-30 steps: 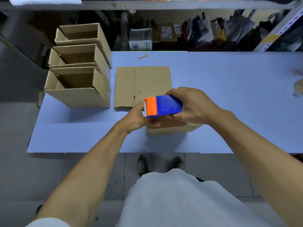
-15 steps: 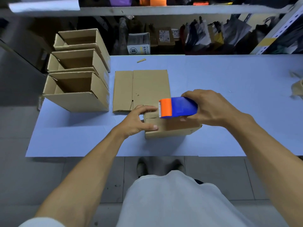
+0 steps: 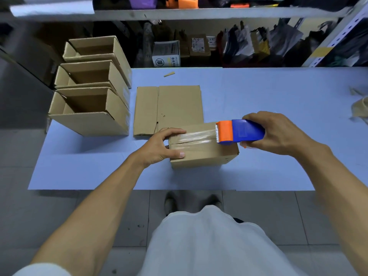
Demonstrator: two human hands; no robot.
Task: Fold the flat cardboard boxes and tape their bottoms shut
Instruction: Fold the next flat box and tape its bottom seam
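A small folded cardboard box (image 3: pixel 203 154) stands bottom-up near the front of the blue table (image 3: pixel 258 100). My left hand (image 3: pixel 161 146) grips its left end, thumb on the near side and fingers over the top. My right hand (image 3: pixel 278 132) grips a blue and orange tape dispenser (image 3: pixel 239 131) over the box's right end. A strip of clear tape (image 3: pixel 196 136) runs along the seam from my left fingers to the dispenser's blade. A flat cardboard box (image 3: pixel 169 108) lies just behind.
Three folded open boxes (image 3: pixel 89 108) stand in a row at the table's left edge. A cardboard scrap (image 3: pixel 169 74) lies at the back, crumpled tape or paper (image 3: pixel 360 106) at the right edge. Shelves with goods (image 3: pixel 199 48) rise behind the table.
My right hand has drawn the dispenser rightward across the box, laying tape over the seam. My left hand has shifted from the dispenser's front to the box's left end.
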